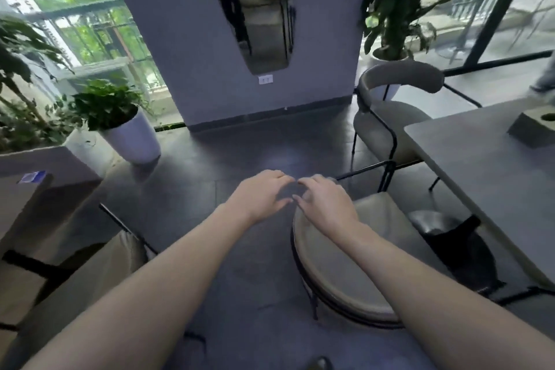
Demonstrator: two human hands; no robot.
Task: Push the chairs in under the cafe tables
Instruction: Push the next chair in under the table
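A cream chair (339,273) with a curved padded back and black metal frame stands just below me, facing the grey cafe table (468,171) on the right; its seat reaches partly under the table edge. My right hand (326,201) hovers over the far end of its backrest, fingers spread, holding nothing. My left hand (264,194) is beside it over the floor, also empty, fingertips almost meeting the right hand's. A second cream chair (399,81) stands at the table's far end, angled away from it.
A third cream chair (99,273) and a beige table (36,219) are at lower left. White potted plants (132,135) stand by the window. A grey pillar with a mirror (255,9) is ahead. A black bag (459,252) lies on the near chair's seat. A concrete block (531,129) sits on the grey table.
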